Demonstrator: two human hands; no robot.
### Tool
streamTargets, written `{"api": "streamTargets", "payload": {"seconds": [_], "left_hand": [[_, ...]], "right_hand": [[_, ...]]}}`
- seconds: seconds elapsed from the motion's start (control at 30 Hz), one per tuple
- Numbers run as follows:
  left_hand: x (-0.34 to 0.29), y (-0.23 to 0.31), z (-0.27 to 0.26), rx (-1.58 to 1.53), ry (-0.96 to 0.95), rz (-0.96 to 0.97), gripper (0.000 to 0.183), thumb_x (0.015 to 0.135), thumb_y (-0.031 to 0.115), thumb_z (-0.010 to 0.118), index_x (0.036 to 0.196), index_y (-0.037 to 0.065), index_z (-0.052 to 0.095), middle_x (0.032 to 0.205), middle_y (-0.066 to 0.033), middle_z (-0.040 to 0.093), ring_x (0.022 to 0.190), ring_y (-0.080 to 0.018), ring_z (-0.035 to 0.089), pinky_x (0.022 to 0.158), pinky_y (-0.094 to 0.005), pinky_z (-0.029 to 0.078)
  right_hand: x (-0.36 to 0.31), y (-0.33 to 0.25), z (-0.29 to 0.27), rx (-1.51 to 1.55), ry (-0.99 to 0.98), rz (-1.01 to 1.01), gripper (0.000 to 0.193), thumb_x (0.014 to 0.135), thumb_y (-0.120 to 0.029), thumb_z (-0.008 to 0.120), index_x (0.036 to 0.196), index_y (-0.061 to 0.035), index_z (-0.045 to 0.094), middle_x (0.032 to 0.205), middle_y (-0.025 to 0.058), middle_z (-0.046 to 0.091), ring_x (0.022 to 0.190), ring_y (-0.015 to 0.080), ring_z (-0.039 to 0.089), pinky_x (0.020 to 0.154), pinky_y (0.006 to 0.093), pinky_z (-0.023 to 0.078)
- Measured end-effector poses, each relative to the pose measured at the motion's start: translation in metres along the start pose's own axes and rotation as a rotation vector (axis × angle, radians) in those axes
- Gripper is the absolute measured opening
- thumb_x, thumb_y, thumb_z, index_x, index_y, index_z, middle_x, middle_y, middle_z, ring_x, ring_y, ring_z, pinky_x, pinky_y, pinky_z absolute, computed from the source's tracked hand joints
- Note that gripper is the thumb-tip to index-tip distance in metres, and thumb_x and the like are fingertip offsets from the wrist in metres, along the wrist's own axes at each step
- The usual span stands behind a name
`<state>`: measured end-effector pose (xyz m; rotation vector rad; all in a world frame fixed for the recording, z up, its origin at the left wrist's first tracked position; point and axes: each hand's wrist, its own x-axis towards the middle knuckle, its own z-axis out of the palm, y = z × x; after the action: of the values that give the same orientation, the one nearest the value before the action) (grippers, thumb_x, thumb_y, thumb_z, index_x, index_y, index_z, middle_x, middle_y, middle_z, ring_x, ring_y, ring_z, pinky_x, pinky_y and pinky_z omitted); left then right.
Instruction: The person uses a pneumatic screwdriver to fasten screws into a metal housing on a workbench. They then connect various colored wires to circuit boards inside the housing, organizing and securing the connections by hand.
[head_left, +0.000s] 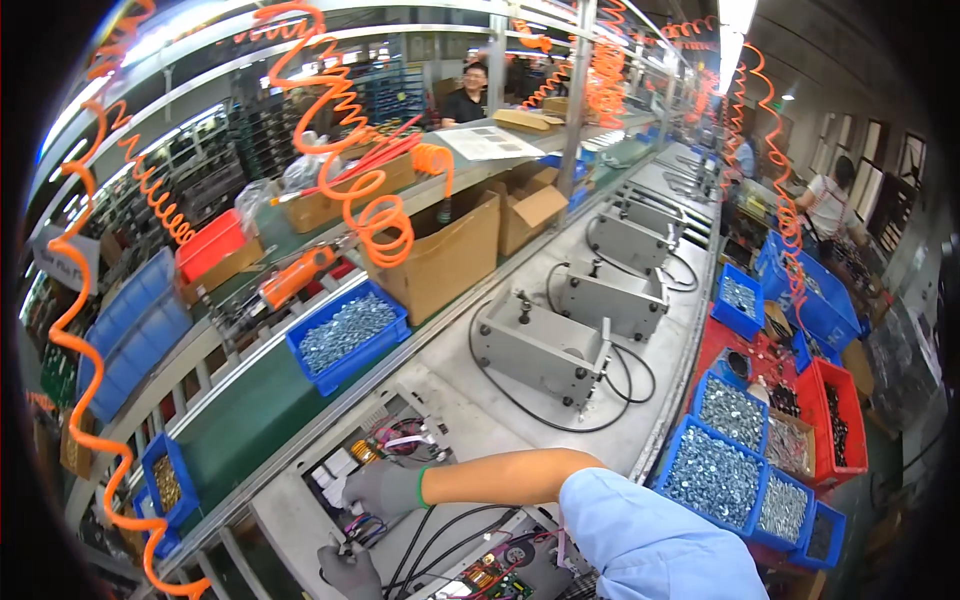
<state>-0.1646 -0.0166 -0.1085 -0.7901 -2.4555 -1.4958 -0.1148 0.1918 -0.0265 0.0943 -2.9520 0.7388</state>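
My right hand [388, 489], in a grey glove with a green cuff, reaches across from the right into an opened grey equipment housing [318, 478]. Its fingers are curled down beside a small bundle of coloured wires [366, 528]; whatever they grip is hidden. Close to the lower edge, my left hand [352, 573], gloved in grey too, has thumb and fingers pinched together by the same wires. What sits in that pinch is too small to name. Pink and red wires [402, 437] and white parts lie inside the housing. Black cables [432, 543] run just right of my hands.
A second opened unit with a circuit board [490, 578] lies at the lower edge. Closed grey boxes [545, 345] with cables line the bench ahead. Blue bins of screws stand left [347, 335] and right [712, 472]. Orange coiled hoses [345, 185] and a power screwdriver [298, 277] hang left.
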Motion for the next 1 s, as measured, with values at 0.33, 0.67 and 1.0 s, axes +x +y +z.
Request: {"api": "streamTargets", "payload": {"seconds": [0.33, 0.67, 1.0], "left_hand": [[0.015, 0.015, -0.014, -0.013, -0.089, 0.07, 0.029, 0.071, 0.005, 0.075, 0.093, 0.0, 0.055, 0.088, -0.0095, 0.051, 0.074, -0.017, 0.057, 0.057, -0.0247, 0.049], [-0.002, 0.02, -0.026, 0.108, -0.103, 0.047, 0.034, 0.072, 0.013, 0.073, 0.101, 0.003, 0.059, 0.086, -0.0113, 0.055, 0.071, -0.0258, 0.058, 0.058, -0.0327, 0.05], [0.013, 0.04, -0.026, 0.064, -0.191, -0.089, 0.027, 0.077, 0.018, 0.069, 0.099, 0.007, 0.058, 0.086, -0.0082, 0.055, 0.073, -0.0232, 0.061, 0.067, -0.0355, 0.05]], "right_hand": [[0.009, 0.01, -0.005, 0.055, 0.18, -0.384, 0.022, 0.077, -0.019, 0.066, 0.098, -0.0139, 0.064, 0.095, 0.0078, 0.062, 0.073, 0.0278, 0.063, 0.062, 0.0399, 0.053], [0.007, 0.01, 0.01, 0.254, 0.174, -0.349, 0.018, 0.073, -0.02, 0.07, 0.088, -0.01, 0.065, 0.087, 0.0083, 0.063, 0.068, 0.0286, 0.064, 0.058, 0.0398, 0.051], [-0.018, 0.008, -0.004, -0.025, 0.193, -0.555, 0.016, 0.073, -0.014, 0.067, 0.089, -0.017, 0.069, 0.085, 0.0009, 0.065, 0.07, 0.02, 0.065, 0.058, 0.0361, 0.052]]}}
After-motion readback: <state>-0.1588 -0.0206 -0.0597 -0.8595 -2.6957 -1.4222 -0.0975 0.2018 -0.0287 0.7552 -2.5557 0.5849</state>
